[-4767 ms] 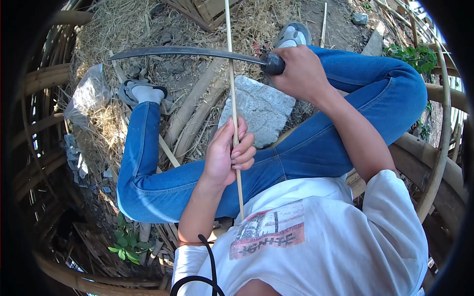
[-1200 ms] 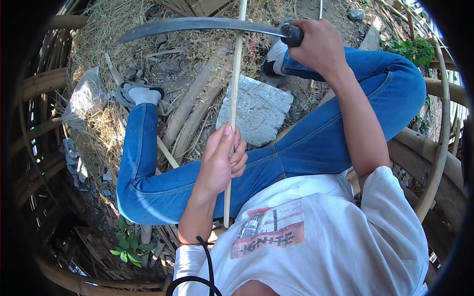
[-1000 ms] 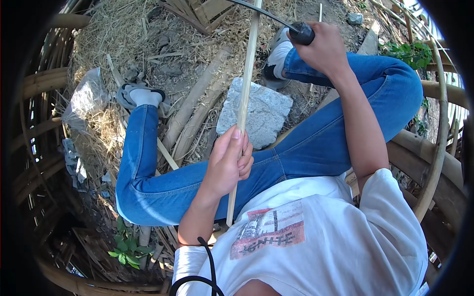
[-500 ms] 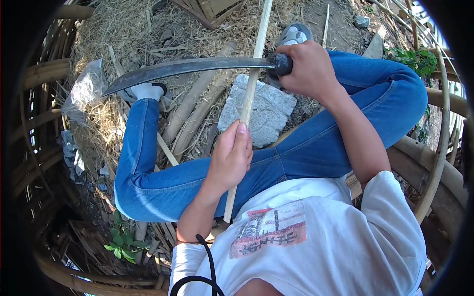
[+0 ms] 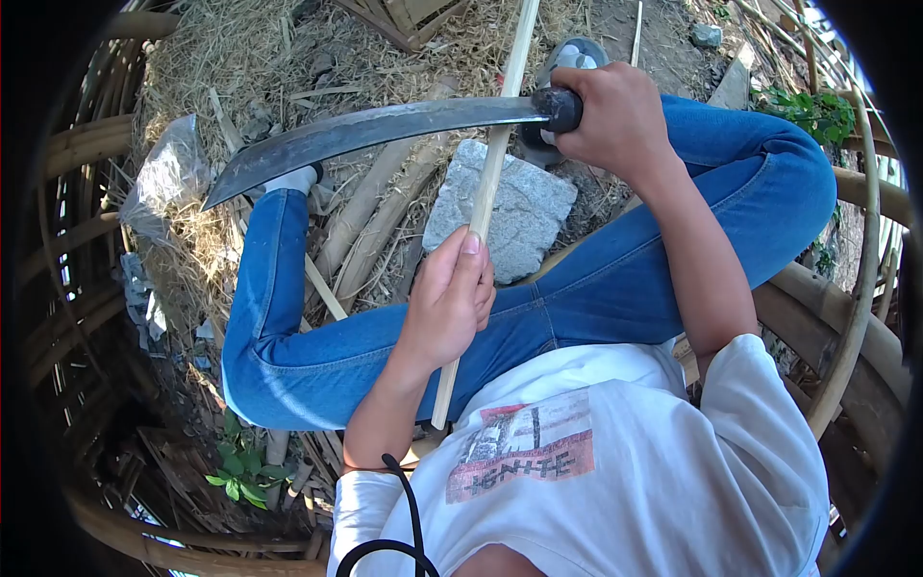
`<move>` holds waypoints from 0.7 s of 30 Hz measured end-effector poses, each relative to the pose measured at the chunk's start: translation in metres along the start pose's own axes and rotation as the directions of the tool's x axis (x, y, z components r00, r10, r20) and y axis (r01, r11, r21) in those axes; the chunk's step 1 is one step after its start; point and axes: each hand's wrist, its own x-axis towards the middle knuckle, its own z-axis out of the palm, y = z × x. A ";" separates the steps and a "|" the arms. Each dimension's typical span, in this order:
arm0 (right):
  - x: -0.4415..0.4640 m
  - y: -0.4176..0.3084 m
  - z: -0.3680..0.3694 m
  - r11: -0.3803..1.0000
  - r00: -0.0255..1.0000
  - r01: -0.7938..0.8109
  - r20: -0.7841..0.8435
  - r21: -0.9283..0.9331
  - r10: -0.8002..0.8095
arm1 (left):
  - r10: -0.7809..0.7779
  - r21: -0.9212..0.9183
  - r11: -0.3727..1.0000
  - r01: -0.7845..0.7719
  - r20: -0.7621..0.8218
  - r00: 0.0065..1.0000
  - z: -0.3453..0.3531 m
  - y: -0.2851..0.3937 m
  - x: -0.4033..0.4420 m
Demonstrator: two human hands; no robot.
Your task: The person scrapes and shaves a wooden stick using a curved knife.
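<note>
Covering the ground (image 5: 707, 188): straw (image 5: 221, 67) and dry scraps, with bare soil toward the top right of my feed.
Bamboo enclosure (image 5: 860, 279): poles and slats curving past on both sides.
Person (image 5: 615, 409): seated, knees spread wide, in a white T-shirt (image 5: 663, 471) with a printed panel and blue jeans (image 5: 317, 370).
Pale strip (image 5: 488, 183): long and narrow, slanting from the top edge of my view, across the stone (image 5: 529, 216), down to the shirt's hem.
Long knife (image 5: 356, 133): dark curved blade lying crosswise over the strip, tip toward the left foot; I cannot tell whether the edge bites in.
Bamboo lengths (image 5: 361, 210): two, side by side on the ground, left of the stone.
Stone: flat-topped and grey, between the legs; whether the strip touches it, I cannot tell.
Plastic bag (image 5: 171, 178): clear and crumpled, beyond the left shin.
Right hand (image 5: 615, 120): fist wrapped around the knife's black handle (image 5: 560, 110).
Left hand (image 5: 450, 293): fingers curled around the strip, thumb along its upper face, just below the stone in my view.
Leafy plant (image 5: 245, 471): green, low, near the left elbow.
</note>
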 end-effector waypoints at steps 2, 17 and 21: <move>-0.002 0.006 0.005 0.999 0.999 0.028 -0.044 -0.035 -0.029 | 0.034 0.036 0.999 -0.034 0.016 0.999 0.001 -0.003 0.003; 0.001 0.019 0.008 0.992 0.988 0.082 -0.124 -0.095 -0.093 | 0.245 0.289 0.929 -0.230 -0.015 0.970 -0.007 -0.004 0.005; -0.001 0.022 0.004 0.987 0.966 0.120 -0.215 -0.107 -0.141 | 0.300 0.332 0.900 -0.281 -0.007 0.954 -0.006 -0.005 0.005</move>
